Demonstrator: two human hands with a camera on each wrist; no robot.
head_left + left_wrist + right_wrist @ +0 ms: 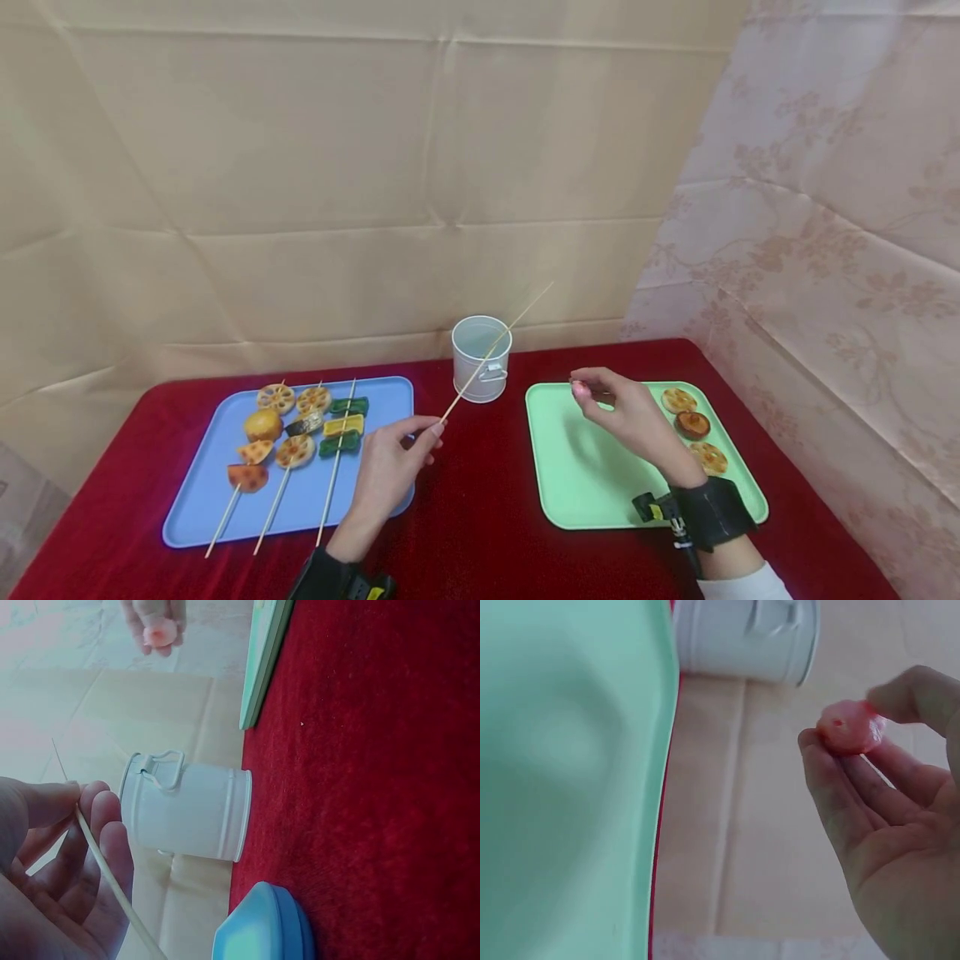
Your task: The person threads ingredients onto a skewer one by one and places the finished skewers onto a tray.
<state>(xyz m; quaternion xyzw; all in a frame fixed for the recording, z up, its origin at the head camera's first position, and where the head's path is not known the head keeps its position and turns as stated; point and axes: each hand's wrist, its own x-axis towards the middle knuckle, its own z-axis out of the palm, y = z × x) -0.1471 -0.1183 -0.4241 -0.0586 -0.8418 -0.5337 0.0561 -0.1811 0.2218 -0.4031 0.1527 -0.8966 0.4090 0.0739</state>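
Thumb and fingers of your left hand (395, 460) pinch a thin, straight, pale wooden stick (493, 355), so you have a grip on it near its low end. The stick slants up and away to the right, and from above it crosses in front of a white, round metal pail (471, 358) with a small wire handle. That pail stands at the far edge of the red cloth-covered table (480, 517), between two trays. Your right hand (624, 417) is above the flat, pale green tray (585, 492), and its thumb and fingertips pinch a small, shiny, round pink piece (851, 727). The pink piece is up in the air, near the far left corner of the green tray, and it does not touch the stick. Along that tray's right edge, a round brown piece (692, 426) sits between two pale, brown-spotted slices (678, 400). Your left hand is over the right edge of the flat blue tray (198, 483). On the blue tray lie three filled skewers (333, 483), with food toward the far edge and stick ends poking past the near edge. The one nearest your left hand has green, yellow and green bits.
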